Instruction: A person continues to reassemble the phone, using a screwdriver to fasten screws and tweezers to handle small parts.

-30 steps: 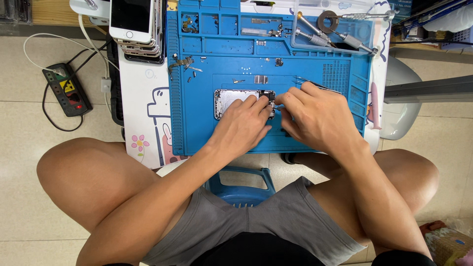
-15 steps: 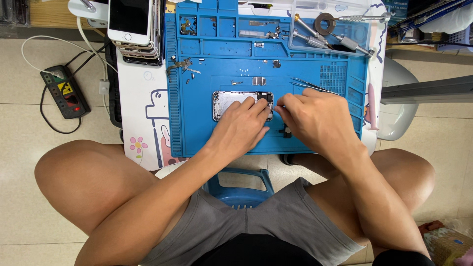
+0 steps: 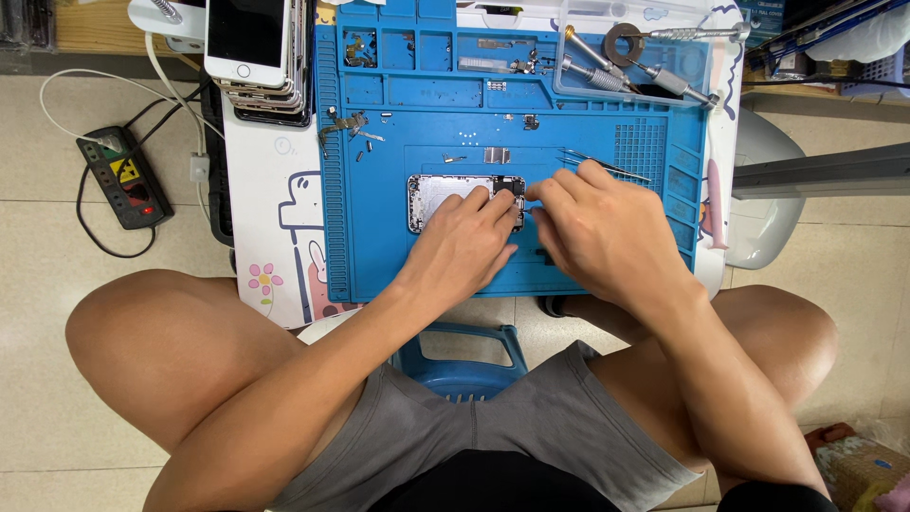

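Observation:
An opened phone body (image 3: 438,196), silver inside with a dark board at its right end, lies in the middle of a blue repair mat (image 3: 379,256). My left hand (image 3: 464,248) rests on its right half and its fingertips press down on the dark board. At the phone's right end my right hand (image 3: 607,232) has thumb and forefinger pinched on a thin tool, which is mostly hidden. The two hands' fingertips almost touch. Thin tweezers (image 3: 611,167) lie on the mat just beyond my right hand.
Several screwdrivers (image 3: 654,78) lie in a clear tray at the back right. A stack of phones (image 3: 256,57) sits at the back left, beside a power strip (image 3: 123,178) on the floor. Small screws and metal parts (image 3: 346,128) dot the mat. A pink stick (image 3: 716,204) lies on the right.
My right hand has crept slightly left toward the phone's end. My left hand stays pressed on the phone.

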